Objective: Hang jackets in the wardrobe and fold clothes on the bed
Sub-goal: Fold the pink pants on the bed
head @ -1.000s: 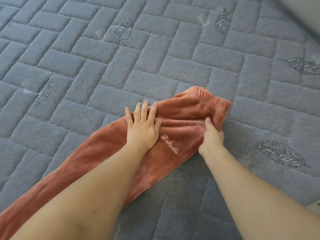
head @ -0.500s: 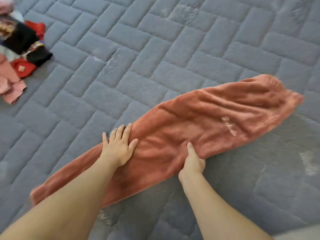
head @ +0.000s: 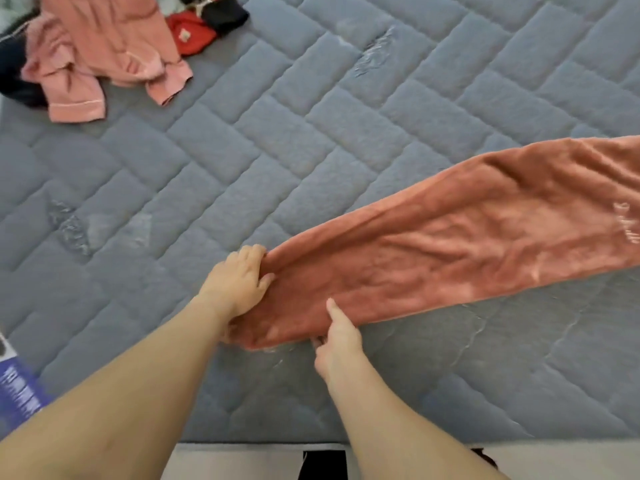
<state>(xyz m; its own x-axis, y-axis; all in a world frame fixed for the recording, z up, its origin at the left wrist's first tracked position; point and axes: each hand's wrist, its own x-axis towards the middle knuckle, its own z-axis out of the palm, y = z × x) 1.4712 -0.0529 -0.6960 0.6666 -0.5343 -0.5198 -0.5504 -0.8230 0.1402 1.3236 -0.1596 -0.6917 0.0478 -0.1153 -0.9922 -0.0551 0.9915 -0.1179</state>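
A long rust-orange fleece garment (head: 450,244) lies stretched across the grey quilted bed (head: 277,133), running from the middle out past the right edge of the view. White embroidered lettering shows near its right end. My left hand (head: 237,282) grips the garment's near end at its far corner, fingers curled over the edge. My right hand (head: 337,336) pinches the same end at its near corner, thumb on top and fingers tucked under the cloth.
A heap of unfolded clothes (head: 100,53) lies at the far left of the bed: a pink top, a red piece (head: 192,32) and dark pieces. The bed's front edge (head: 263,445) runs below my arms. A blue object (head: 17,393) sits at the left edge.
Both hands have slid leftward along the garment from its waist end to its other end. The left hand went from lying flat to gripping the edge. The view has swung left, bringing the clothes heap closer.
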